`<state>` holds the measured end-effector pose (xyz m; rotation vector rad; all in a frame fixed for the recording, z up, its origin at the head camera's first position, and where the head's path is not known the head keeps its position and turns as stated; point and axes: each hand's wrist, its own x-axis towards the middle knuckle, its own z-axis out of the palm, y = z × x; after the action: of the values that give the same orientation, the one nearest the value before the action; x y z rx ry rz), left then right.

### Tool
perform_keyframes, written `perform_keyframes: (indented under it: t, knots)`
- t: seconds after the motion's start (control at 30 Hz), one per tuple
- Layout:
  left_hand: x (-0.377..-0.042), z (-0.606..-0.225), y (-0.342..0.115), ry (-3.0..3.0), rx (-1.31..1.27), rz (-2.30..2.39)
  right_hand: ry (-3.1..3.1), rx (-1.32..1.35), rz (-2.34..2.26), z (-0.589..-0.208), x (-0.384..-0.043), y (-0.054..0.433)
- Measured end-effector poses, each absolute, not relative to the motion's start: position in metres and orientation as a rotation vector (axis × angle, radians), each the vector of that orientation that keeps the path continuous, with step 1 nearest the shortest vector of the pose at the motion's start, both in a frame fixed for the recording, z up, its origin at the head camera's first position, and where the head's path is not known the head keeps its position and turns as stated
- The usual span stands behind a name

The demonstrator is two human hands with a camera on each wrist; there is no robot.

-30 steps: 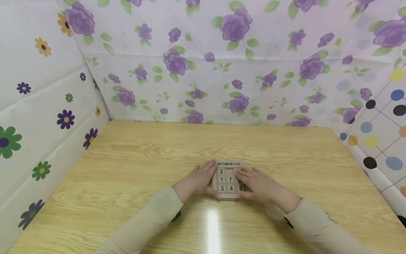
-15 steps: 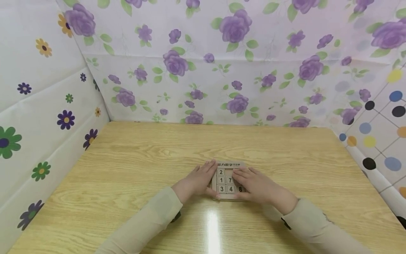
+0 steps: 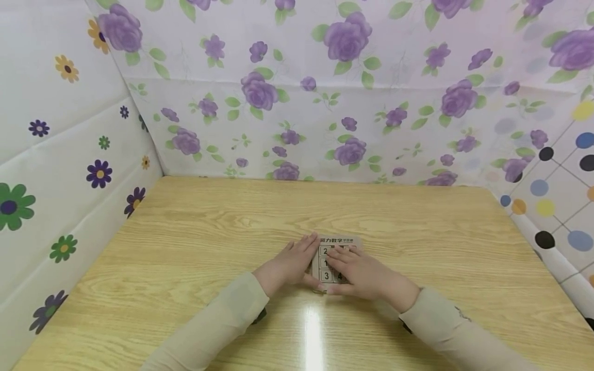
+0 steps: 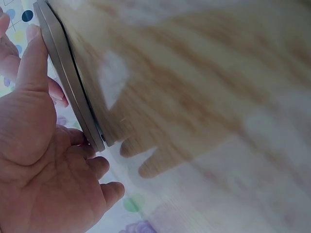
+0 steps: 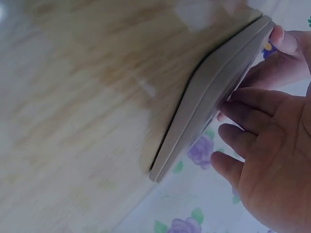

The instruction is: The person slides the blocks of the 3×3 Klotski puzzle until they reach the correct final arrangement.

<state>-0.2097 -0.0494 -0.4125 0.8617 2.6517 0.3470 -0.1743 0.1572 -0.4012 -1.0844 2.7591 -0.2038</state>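
A number sliding puzzle (image 3: pixel 327 276) in a pale frame lies flat on the table, Chinese lettering along its far edge. Tiles 2, 3 and 4 show at least partly; the right hand covers most others. My left hand (image 3: pixel 290 264) holds the board's left side, thumb at the near corner and fingers along the side. Over the tiles, my right hand (image 3: pixel 364 274) rests its nearly straight fingertips on the upper middle, with its thumb at the near edge. The wrist views show the board's side edge (image 4: pixel 68 80) by the left hand (image 4: pixel 51 170), and the right hand's fingers (image 5: pixel 252 109) reaching onto its face.
The wood-grain table (image 3: pixel 223 221) extends around the board on all sides. Behind it stands a purple-flowered cloth wall (image 3: pixel 278 118). Flower-print cloth (image 3: pixel 60 154) borders the left, and dotted cloth (image 3: pixel 557 206) the right.
My right hand has moved left across the tiles, from the right column towards the left one, covering more of the board. The left hand and the board have stayed in place.
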Motion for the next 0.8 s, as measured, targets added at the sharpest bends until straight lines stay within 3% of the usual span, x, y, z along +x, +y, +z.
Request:
perform_keyframes:
  t: [0.8]
  knots:
    - [-0.209, -0.41, -0.049, 2.653, 0.861, 0.329, 2.777, -0.992, -0.247, -0.403, -0.173, 0.18]
